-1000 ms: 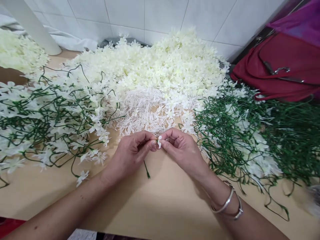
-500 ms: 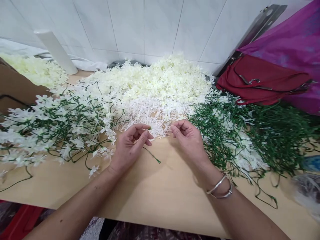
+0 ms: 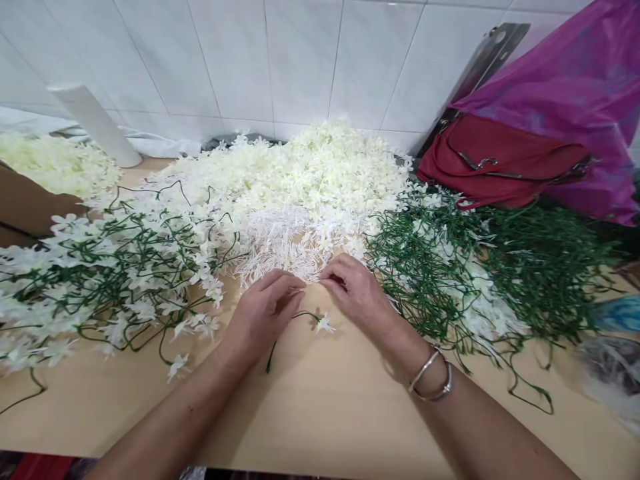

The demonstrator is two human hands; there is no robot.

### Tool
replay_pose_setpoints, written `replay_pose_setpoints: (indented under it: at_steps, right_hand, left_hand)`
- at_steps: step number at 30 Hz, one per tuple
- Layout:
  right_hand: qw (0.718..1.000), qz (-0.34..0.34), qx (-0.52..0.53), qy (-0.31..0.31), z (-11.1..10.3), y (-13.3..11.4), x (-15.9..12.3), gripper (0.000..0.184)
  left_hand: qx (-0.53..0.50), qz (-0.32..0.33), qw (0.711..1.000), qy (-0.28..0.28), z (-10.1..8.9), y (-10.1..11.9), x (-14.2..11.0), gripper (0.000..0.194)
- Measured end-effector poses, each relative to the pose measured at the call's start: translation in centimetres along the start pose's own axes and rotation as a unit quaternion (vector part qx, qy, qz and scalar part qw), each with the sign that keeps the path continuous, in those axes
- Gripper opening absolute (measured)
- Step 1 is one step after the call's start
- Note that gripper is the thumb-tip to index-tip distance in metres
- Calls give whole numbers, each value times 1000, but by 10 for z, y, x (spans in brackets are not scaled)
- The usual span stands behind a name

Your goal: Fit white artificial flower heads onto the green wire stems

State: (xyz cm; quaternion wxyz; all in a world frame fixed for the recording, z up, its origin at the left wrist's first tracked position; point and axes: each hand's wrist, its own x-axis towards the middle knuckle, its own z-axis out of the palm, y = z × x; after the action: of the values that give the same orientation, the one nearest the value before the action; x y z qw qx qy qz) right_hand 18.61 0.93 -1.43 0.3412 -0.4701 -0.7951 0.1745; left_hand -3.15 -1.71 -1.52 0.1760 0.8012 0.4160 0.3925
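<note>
My left hand [image 3: 265, 320] is closed in a pinch on the thin green stem [image 3: 271, 360] of an artificial flower. A white blossom [image 3: 325, 324] sits on one end of that stem, to the right of the fingers; another stem end hangs below the hand. My right hand [image 3: 353, 287], with a silver bangle on its wrist, has thumb and forefinger pressed together at the front edge of a heap of thin white pieces [image 3: 280, 243]. What lies between those fingertips is too small to make out. The two hands' fingertips are close together but apart.
Green-stemmed white flowers [image 3: 130, 267] are piled at left, cream blossoms [image 3: 320, 167] behind. Bunches of green stems [image 3: 420, 267] lie at right, near a red handbag [image 3: 505, 160] and a purple plastic bag [image 3: 560, 87]. A white roll [image 3: 95, 127] leans by the tiled wall.
Both hands have come down onto the front edge of the white heap, and their fingertips are closer together. A white blossom now shows on the stem at my left hand. The view has shifted slightly.
</note>
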Motion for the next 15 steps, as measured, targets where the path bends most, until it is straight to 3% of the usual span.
replay_pose_setpoints:
  at_steps: [6, 9, 15]
  right_hand:
    - [990, 55, 87, 98, 3, -1, -2, 9]
    - [979, 90, 136, 122, 6, -4, -3, 4]
    - [976, 79, 159, 129, 6, -5, -2, 6]
  left_hand:
    - [63, -39, 997, 24, 1, -4, 0, 11]
    - [79, -37, 996, 30, 1, -1, 0, 13]
    - [86, 3, 995, 52, 2, 2, 4, 21]
